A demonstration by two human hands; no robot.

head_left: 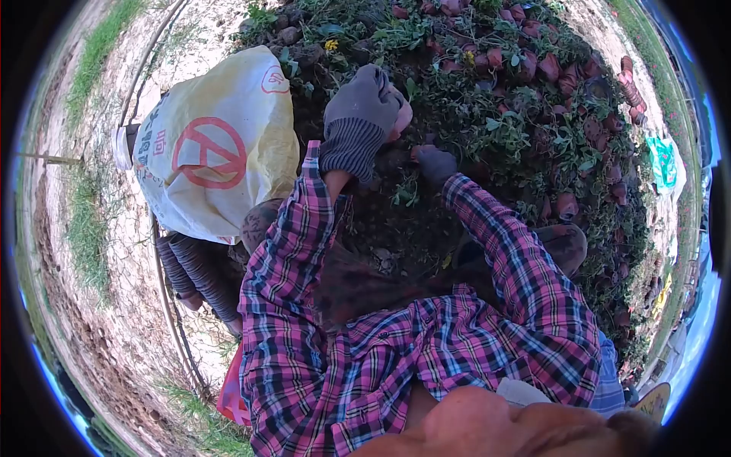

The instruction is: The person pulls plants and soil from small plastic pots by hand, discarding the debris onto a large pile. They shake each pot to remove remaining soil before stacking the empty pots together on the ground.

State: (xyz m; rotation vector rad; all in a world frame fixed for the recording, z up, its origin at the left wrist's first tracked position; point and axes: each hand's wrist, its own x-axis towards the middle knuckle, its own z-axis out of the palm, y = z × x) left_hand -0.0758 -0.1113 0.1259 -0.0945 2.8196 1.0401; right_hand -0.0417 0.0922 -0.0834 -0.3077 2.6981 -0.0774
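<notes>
My left hand (364, 114), in a grey knitted glove, reaches forward over the dark soil with its fingers curled in. A pinkish surface (403, 119) shows at its finger side; whether it is a held thing or part of the hand I cannot make out. My right hand (436, 164), also gloved, is low beside the leafy plants (480, 129), a little nearer to me. Its fingers point toward the soil and are mostly hidden, with a small reddish bit at the tip. Between the hands lie dark soil (390, 164) and a small green sprig (406, 192).
A white-yellow sack (221, 145) with red print stands at left. Stacks of dark nested pots (199, 270) lie below it. Many small reddish pots (548, 67) with plants spread ahead and right. A reddish pot stack (630, 90) and green-white bag (662, 164) lie far right. A hose (158, 259) runs along the left.
</notes>
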